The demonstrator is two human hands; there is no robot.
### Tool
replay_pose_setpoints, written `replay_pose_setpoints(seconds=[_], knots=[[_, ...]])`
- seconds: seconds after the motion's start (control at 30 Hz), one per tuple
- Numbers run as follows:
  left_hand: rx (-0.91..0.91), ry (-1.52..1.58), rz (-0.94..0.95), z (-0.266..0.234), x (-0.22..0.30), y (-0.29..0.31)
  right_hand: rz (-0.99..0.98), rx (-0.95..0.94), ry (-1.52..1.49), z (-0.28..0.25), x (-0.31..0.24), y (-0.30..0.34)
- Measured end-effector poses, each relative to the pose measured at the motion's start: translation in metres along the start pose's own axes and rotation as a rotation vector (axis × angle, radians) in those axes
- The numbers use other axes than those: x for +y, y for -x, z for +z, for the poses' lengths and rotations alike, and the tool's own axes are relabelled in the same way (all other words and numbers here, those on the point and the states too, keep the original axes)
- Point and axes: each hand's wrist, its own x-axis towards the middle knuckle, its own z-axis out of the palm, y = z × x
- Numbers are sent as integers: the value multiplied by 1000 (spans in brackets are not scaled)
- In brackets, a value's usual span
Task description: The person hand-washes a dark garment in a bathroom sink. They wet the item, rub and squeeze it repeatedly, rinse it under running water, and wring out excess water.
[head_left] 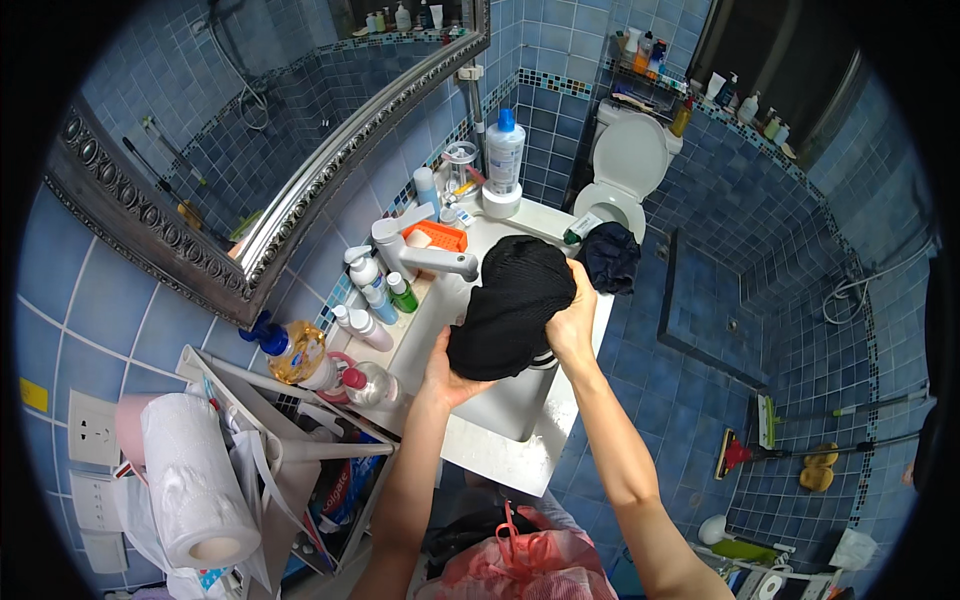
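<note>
Over the white sink basin (507, 408) I hold a bulky black textured fabric item (512, 310), with rounded folds and a little white striping at its lower right edge; its exact kind is unclear. My left hand (448, 375) grips it from the lower left, fingers partly hidden beneath. Its right side is held by my right hand (573, 318), thumb uppermost. Just left of the item, the white faucet (440, 262) reaches out over the basin. A crumpled dark navy cloth (610, 258) lies at the counter's right edge, beside a small green-and-white packet (582, 228).
An orange soap tray (437, 236), a green bottle (402, 292) and several pump bottles line the counter's left side. A tall blue-capped bottle (505, 150) stands behind. A paper roll (195, 480) is lower left. Beyond the counter is a toilet (628, 155), lid raised.
</note>
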Motion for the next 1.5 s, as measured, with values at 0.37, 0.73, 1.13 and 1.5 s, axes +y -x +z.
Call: replay_pose_setpoints(seconds=[0.37,0.73,1.13,1.5], knots=[[248,-1339,758,-7,14,33,-49,80,-181,20,-65,-27],[-65,-1719,1204,0,7,-23,269,-16,-717,21,-50,-8],[-278,-1355,1325,-58,-14,-77,762,-259,-874,24,-25,11],[-243,-570,855,-11,-4,-37,507,-65,-645,-16,0,-12]])
